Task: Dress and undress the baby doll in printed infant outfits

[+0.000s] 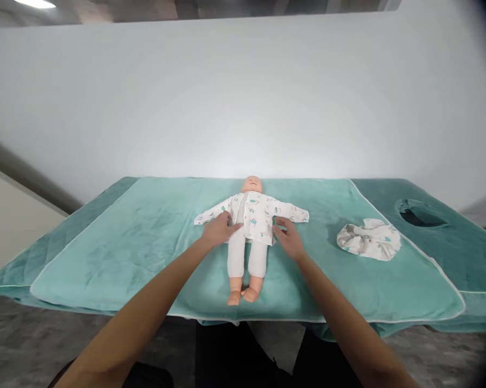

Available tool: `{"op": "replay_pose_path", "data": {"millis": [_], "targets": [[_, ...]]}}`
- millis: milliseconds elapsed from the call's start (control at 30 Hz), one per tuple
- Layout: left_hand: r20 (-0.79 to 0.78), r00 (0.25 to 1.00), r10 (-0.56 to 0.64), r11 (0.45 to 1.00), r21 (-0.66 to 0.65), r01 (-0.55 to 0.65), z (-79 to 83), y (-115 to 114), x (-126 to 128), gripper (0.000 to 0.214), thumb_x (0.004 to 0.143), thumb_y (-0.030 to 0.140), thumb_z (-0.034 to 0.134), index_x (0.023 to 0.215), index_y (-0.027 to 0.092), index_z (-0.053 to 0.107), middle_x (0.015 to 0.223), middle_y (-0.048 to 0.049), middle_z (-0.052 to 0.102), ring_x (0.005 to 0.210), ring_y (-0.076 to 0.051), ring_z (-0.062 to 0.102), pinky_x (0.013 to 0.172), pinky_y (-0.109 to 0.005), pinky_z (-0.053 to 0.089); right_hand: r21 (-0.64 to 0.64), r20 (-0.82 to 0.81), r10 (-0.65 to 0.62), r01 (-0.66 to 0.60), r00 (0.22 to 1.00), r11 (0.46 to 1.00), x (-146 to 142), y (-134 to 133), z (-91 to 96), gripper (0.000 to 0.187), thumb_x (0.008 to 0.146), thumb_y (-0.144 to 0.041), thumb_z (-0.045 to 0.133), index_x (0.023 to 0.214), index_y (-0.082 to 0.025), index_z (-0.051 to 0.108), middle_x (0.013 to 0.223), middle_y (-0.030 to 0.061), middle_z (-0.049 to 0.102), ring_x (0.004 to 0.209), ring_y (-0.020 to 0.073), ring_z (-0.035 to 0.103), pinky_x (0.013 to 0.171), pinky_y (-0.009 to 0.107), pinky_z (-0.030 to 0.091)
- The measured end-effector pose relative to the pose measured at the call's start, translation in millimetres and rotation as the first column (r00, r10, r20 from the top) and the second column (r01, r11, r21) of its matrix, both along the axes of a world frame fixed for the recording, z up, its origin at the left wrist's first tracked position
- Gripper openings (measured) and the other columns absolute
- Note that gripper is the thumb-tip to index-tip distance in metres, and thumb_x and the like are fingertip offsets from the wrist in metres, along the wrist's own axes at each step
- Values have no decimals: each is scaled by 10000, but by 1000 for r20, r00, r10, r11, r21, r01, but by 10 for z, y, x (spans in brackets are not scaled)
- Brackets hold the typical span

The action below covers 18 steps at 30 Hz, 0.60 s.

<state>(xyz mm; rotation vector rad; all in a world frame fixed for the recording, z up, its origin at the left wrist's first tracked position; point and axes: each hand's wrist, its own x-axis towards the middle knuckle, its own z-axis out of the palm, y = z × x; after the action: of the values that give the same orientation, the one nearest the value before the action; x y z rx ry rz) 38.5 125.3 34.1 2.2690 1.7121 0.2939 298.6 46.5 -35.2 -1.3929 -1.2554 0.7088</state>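
Note:
A baby doll [252,184] lies on its back on the green bed cover, head toward the wall, arms spread out. It wears a white printed jacket [259,218] and white trousers [235,253]; its feet are bare. The jacket's front overlaps unevenly, and a plain white strip shows beside the printed panel. On the jacket's left lower side rests my left hand [219,230], thumb and fingers apart. My right hand [290,240] is at the jacket's right lower edge, fingers curved and apart; whether its fingertips touch the cloth is hard to tell.
A crumpled white printed cloth [369,239] lies to the right on the green cover [146,237]. Farther right, the bed has an oval hole [421,215]. A white wall [243,97] stands behind the bed, and a pale panel [12,215] is at the left.

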Motion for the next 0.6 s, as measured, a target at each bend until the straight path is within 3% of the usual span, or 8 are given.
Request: {"op": "replay_pose_path", "data": {"millis": [100, 233, 333, 400, 500, 600], "targets": [[19, 999, -29, 999, 38, 29, -57, 2, 78, 254, 978, 455, 440, 1018, 223, 538, 877, -60, 697, 818, -235, 662, 671, -313, 395, -41, -110, 77, -82, 991, 996, -52, 84, -72, 531, 868, -523, 571, 1300, -215, 556, 1340, 107, 620, 1223, 266, 590, 1051, 448, 476], [50, 998, -48, 993, 111, 42, 36, -40, 512, 260, 1019, 392, 354, 1116, 218, 522, 977, -119, 703, 920, -266, 677, 723, -342, 416, -14, -103, 139, -141, 985, 990, -126, 71, -132, 603, 879, -543, 569, 1375, -206, 512, 1405, 106, 593, 1273, 265, 568, 1114, 478, 423], [57, 989, -138, 987, 91, 133, 174, -226, 874, 211, 983, 371, 465, 1071, 201, 553, 946, -140, 707, 914, -287, 688, 736, -355, 432, 19, -125, 78, -76, 989, 997, -99, 63, -147, 584, 875, -546, 551, 1339, -191, 547, 1406, 114, 594, 1282, 257, 564, 1108, 466, 430], [61, 985, -164, 985, 70, 159, 288, -358, 982, 191, 949, 370, 533, 1015, 197, 581, 917, -136, 713, 903, -290, 692, 731, -350, 435, -1, -174, -2, 2, 985, 1000, -54, 68, -154, 582, 844, -550, 562, 1295, -182, 571, 1378, 126, 613, 1249, 257, 586, 1069, 457, 464], [170, 981, -94, 993, 89, 80, 414, -427, 886, 243, 941, 428, 529, 990, 203, 610, 914, -114, 720, 905, -283, 684, 729, -343, 438, -76, -264, -64, 45, 962, 996, -3, 62, -164, 593, 799, -540, 603, 1265, -173, 572, 1259, 134, 678, 1115, 255, 648, 965, 436, 520], [399, 915, 62, 989, 99, -111, 349, -320, 626, 295, 948, 468, 491, 1048, 220, 615, 855, -64, 706, 856, -250, 668, 744, -333, 439, -115, -230, -61, 35, 971, 993, -5, 31, -165, 536, 791, -538, 633, 1185, -177, 605, 1100, 105, 722, 965, 243, 663, 871, 407, 529]]}}
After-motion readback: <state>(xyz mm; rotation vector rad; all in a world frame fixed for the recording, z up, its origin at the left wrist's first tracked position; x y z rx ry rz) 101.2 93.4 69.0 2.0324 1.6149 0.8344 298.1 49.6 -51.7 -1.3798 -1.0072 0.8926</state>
